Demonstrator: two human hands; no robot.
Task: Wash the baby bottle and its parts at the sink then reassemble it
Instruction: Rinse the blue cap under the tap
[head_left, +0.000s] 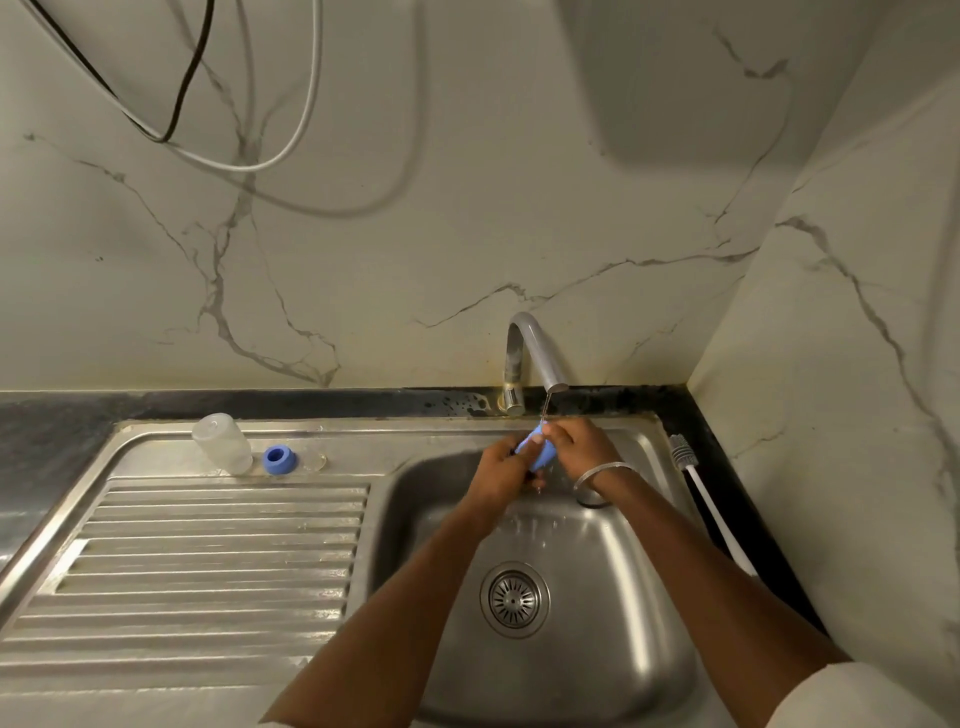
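A person stands at a steel sink (623, 571) set into a dark surface (52, 421), with both bare forearms reaching out over the basin. The left hand (501, 467) is curled around a blue cap (543, 453), gripping it from below. The right hand (576, 447) pinches the upper end of the same cap with its fingertips. A thin metal bangle (605, 473) sits on the right wrist. The hands hold the cap just under the spout of a curved grey tap (535, 353), and a thin stream of water runs down onto it.

To the left, on the flat strip behind the ribbed draining board (208, 545), a clear baby bottle (222, 442) stands with its open end down, leaning slightly. Just to its right sits a blue screw ring (279, 460), and next to that a small clear piece (314, 460) too faint to make out.

On the right of the basin, a bottle brush (696, 488) with a white handle and grey bristles lies along the surface beside the sink rim. A round drain (514, 600) sits in the basin floor. Loose cables (234, 104) hang against the marble-patterned wall behind
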